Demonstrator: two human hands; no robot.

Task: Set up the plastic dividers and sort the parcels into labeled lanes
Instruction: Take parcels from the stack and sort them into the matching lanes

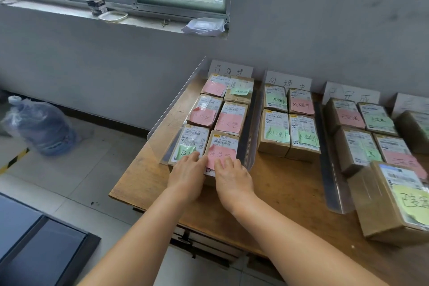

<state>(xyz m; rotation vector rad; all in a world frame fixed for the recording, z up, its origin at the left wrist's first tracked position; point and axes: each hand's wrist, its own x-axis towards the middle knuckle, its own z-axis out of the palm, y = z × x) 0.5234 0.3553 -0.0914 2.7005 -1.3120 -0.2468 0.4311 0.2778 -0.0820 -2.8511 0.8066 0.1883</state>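
Note:
Cardboard parcels with pink and green sticky notes lie in lanes on a wooden table [285, 183]. The leftmost lane holds several parcels between two clear plastic dividers, one on its left [173, 109] and one on its right [251, 132]. My left hand [188, 175] rests with straight fingers on the front-left parcel [192, 144]. My right hand [232, 177] rests flat on the front-right parcel [224, 146] with a pink note. A white lane label [229, 68] stands against the wall behind this lane. A second lane [289, 123] and a third lane [362, 132] of parcels lie to the right.
A large parcel [392, 204] with a yellow-green note sits at the table's near right, beside another clear divider [332, 183]. A water jug [41, 125] lies on the floor at left. The window sill [139, 21] carries small items. A dark panel [44, 244] lies at lower left.

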